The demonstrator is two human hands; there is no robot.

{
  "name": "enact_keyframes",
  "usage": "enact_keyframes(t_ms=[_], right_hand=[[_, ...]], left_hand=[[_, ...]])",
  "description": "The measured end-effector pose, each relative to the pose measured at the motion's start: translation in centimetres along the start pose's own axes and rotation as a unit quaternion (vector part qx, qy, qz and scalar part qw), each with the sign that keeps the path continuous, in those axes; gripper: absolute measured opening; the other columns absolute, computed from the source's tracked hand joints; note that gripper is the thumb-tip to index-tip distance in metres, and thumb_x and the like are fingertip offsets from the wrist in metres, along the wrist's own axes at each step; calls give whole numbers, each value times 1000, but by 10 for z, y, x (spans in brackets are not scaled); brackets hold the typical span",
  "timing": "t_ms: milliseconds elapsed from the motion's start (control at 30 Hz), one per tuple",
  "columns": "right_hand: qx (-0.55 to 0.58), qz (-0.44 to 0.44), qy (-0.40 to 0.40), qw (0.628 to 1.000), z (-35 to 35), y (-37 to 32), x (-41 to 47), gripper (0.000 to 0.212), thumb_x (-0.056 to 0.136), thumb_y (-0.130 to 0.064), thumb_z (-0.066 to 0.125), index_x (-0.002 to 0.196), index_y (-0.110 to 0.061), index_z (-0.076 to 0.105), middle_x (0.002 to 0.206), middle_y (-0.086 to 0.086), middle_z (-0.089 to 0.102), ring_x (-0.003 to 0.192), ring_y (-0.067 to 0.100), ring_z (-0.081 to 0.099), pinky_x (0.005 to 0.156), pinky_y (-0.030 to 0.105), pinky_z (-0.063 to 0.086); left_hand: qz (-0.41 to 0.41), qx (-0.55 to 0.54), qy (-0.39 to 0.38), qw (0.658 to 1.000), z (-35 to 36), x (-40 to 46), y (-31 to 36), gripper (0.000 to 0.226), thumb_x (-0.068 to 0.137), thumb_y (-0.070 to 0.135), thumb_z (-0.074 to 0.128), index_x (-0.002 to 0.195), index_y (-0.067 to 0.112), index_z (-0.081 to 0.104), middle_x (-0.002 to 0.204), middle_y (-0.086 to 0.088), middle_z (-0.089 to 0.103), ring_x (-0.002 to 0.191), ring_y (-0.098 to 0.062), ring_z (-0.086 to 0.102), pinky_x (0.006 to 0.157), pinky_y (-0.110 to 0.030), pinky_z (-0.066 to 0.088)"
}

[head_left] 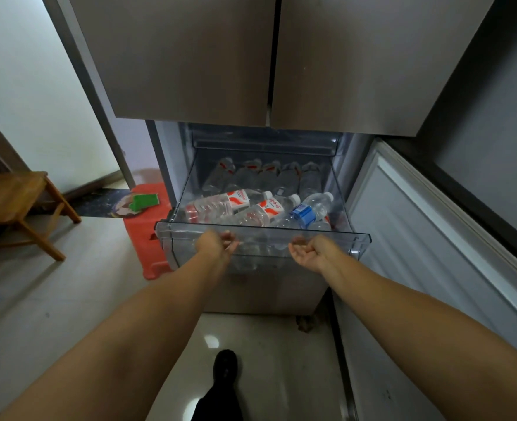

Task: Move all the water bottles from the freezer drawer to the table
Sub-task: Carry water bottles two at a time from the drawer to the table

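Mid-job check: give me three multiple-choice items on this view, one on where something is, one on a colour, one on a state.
1. Where does the blue-labelled bottle lie in the freezer drawer?
A. front right
B. back left
C. on the floor

2. What colour is the plastic stool left of the drawer?
A. red
B. white
C. black

3. What do the left hand and right hand hold?
A. one bottle each
B. nothing, they are at the drawer front
C. the upper doors

Answers: 1 A, it lies near the front rim at the right. 2 A, its top shows red. 3 B, no bottle is in either hand.
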State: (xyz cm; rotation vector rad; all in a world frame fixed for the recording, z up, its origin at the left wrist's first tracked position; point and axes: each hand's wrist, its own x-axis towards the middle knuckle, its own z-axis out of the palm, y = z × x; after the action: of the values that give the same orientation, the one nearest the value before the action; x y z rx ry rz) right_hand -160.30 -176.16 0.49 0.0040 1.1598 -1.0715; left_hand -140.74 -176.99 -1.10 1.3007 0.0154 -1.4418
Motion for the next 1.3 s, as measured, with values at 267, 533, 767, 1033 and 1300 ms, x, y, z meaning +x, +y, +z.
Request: enact_keyframes(t_ms=[267,533,767,1033,1300], right_hand=[[-17,-14,12,1000,1,1,2,36,93,11,29,119,-2,50,89,13,57,99,21,61,83,33,49],[-269,35,6,962,-17,-11,11,24,95,0,36,114,-3,50,102,17,69,82,24,67,70,38,53],[-531,117,-123,830,-6,-61,5,35,101,-29,40,104,-5,67,99,11,75,84,18,74,59,24,57],[-449,-148,83,877,43,-92,36,28,97,-22,46,115,-3,57,82,12,65,71,22,65,63,32,58],[-561,-68,160,809,53,-79,75,56,99,-45,42,134,-1,44,130,19,55,117,32,56,96,36,47]], left_hand=[[11,11,-5,1000,-1,10,-2,23,95,-4,30,105,-2,51,83,-15,56,75,-20,60,84,-37,53],[-54,184,-70,979,-9,-7,6,23,95,-4,30,103,-4,52,99,-20,61,90,-26,64,77,-37,54],[-47,533,-244,809,32,-34,40,23,99,14,41,93,4,61,82,-10,67,71,-20,66,65,-28,57],[239,717,-212,619,83,14,49,33,99,18,45,128,6,54,121,-15,61,104,-25,60,86,-29,49],[216,833,-231,454,90,74,27,72,84,40,65,143,17,32,127,-8,59,112,-26,58,91,-34,47]])
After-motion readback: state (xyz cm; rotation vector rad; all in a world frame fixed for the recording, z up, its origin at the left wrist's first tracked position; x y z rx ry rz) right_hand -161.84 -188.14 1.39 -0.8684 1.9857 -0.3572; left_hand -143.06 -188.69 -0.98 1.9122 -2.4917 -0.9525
